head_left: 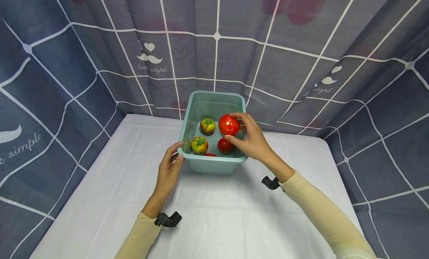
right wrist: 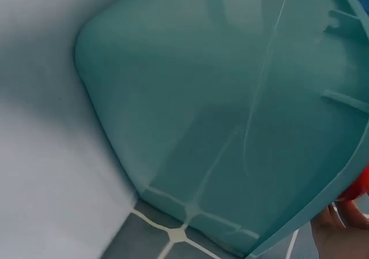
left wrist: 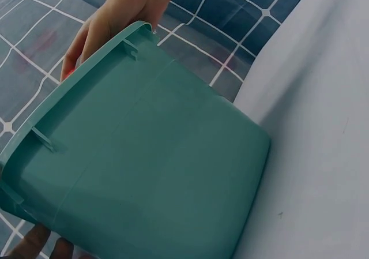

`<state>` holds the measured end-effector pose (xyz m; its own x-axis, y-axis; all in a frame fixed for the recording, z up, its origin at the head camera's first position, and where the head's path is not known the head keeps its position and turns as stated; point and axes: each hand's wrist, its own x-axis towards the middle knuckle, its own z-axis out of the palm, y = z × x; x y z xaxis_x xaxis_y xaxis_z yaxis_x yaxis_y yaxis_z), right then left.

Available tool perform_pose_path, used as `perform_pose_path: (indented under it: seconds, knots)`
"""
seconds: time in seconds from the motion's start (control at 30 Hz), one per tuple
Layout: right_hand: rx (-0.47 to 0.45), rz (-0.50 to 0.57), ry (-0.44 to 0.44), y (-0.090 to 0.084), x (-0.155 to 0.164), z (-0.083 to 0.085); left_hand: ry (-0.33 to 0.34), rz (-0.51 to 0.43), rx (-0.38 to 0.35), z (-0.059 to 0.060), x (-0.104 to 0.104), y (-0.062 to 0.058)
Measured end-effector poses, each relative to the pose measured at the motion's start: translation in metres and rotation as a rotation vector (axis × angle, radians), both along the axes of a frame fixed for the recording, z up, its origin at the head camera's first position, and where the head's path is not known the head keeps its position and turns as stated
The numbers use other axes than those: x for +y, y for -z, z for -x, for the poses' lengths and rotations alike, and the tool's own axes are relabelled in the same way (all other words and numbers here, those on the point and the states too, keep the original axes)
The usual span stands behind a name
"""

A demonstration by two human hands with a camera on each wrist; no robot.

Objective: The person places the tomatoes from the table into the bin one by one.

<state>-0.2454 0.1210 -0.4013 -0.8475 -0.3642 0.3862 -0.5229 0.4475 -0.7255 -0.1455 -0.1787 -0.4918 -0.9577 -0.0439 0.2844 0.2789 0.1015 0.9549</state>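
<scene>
A teal plastic bin stands on the white cloth. Over its right side my right hand grips a shiny red tomato between thumb and fingers. My left hand pinches the bin's near left corner, fingers at the rim and thumb on the outer wall. Inside lie a yellow-green tomato, another green and orange one, and a darker red tomato below the held one. One more red tomato is mostly hidden behind the near rim. In the right wrist view the held tomato shows past the rim.
A white cloth covers the table under the bin. Grey checked curtains with white lines hang behind and on both sides, close behind the bin. Each wrist wears a black camera mount, one on the left and one on the right.
</scene>
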Motion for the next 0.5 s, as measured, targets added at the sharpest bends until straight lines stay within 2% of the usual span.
perform_pose_path:
  seconds: [0.23, 0.37, 0.5]
  knots:
    - [0.043, -0.209, -0.023, -0.005, -0.012, 0.016, 0.002, 0.002, 0.001, 0.0, -0.001, -0.002]
    - [0.019, -0.307, -0.024, -0.006, -0.019, 0.025, 0.007, -0.002, 0.002, -0.001, -0.002, -0.002]
    - [0.002, -0.357, -0.035, -0.003, -0.024, 0.031, 0.014, 0.005, 0.011, 0.0, -0.002, -0.001]
